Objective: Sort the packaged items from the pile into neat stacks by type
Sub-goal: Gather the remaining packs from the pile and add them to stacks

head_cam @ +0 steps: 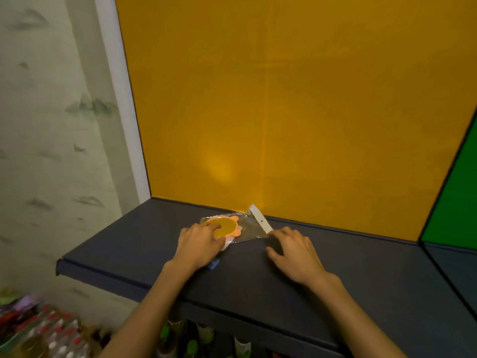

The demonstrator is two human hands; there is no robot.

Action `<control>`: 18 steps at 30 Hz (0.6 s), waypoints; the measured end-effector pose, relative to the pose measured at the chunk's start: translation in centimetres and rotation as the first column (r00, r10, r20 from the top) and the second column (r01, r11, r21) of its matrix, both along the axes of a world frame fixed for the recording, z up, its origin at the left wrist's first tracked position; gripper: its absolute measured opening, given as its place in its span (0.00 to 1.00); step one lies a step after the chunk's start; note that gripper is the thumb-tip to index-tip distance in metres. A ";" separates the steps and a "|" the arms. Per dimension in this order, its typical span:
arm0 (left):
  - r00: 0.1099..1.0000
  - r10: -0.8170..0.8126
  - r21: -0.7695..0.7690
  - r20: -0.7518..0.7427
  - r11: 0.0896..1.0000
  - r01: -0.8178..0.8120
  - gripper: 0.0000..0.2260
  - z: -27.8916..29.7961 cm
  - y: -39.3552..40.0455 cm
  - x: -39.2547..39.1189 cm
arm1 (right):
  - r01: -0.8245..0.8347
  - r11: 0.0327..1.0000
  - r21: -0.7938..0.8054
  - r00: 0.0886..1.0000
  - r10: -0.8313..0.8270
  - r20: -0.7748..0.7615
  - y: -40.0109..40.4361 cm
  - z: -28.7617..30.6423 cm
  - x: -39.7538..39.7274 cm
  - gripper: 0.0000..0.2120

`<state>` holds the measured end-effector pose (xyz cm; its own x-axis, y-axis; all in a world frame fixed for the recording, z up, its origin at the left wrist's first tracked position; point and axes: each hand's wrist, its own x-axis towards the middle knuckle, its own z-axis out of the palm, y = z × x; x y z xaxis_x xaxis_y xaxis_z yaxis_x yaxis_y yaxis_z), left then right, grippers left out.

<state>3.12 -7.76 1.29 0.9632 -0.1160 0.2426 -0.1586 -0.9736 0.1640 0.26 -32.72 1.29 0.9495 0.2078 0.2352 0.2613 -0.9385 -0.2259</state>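
Head view, left hand (200, 241) pressing clear packet (242, 226)

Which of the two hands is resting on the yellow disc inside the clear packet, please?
The left hand: its fingers lie on the yellow disc, while the right hand only touches the packet's white header corner.

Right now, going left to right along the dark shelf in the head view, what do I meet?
Bare shelf end → left hand pressing on the orange disc package → white hang tab → right hand → green panel.
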 end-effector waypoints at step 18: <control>0.955 -0.146 -0.106 -0.259 0.987 0.122 0.38 -1.2 4.5 10.9 | 0.288 0.956 -0.047 0.956 -0.290 -0.033 4.1 -0.9 1.3 0.23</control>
<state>13.98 -3.31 0.14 0.9712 -0.2384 -0.0044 -0.2260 -0.9263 0.3013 1.55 -28.58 0.40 0.9787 -0.0683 0.1938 -0.0310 -0.9814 -0.1897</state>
